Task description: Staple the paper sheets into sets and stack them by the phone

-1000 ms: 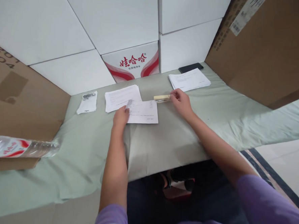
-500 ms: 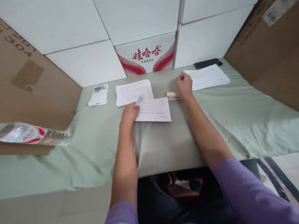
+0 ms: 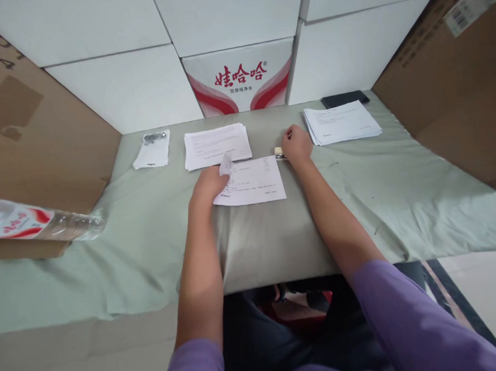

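Note:
My left hand (image 3: 209, 185) pinches printed sheets of paper (image 3: 254, 182) at their left edge, where a corner curls up over the thumb. Their upper right corner is right by the front end of a small cream stapler (image 3: 278, 152); I cannot tell whether it lies in the jaws. My right hand (image 3: 297, 145), closed into a fist, sits on the stapler and hides most of it. Just behind the held sheets lies a stack of printed paper (image 3: 215, 142). Another paper stack (image 3: 340, 123) is to the right of my right hand.
A dark phone (image 3: 345, 99) lies behind the right stack. To the left is a small clear packet (image 3: 153, 148) with dark metal bits. A water bottle (image 3: 40, 220) lies farther left by a cardboard box (image 3: 38, 131). White cartons (image 3: 238, 18) form the back wall; another cardboard box (image 3: 456, 94) stands right.
My right fist has shifted left and now covers more of the stapler. The held sheets show more fully, their right corner nearer the stapler's front. The whole view has shifted slightly.

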Available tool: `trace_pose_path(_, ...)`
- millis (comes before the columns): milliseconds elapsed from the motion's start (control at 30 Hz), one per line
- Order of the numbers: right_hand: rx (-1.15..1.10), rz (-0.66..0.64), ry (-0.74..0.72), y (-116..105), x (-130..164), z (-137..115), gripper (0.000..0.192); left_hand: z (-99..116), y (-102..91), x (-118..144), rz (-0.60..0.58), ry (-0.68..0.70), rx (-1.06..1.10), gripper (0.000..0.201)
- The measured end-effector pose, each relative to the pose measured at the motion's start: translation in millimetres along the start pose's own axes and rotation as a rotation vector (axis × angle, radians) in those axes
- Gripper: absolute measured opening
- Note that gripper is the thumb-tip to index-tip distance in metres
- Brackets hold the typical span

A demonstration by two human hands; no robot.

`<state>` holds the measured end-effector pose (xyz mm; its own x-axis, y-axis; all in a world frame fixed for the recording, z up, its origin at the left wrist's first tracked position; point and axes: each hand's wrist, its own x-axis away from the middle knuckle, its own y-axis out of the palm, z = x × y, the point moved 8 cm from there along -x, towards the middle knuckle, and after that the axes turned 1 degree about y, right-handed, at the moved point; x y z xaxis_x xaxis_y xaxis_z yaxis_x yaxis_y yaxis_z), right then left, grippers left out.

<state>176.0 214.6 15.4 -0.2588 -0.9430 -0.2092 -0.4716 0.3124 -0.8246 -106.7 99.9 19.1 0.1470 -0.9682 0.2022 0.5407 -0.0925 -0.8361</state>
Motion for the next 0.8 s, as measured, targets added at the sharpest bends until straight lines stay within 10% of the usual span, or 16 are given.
trace_pose_path(800,0.128,-0.056,0.064,2.2,6.0,-5.1,0.038,-10.9,17.7,-8.5,-0.117,-0.04,0.123,0.028)
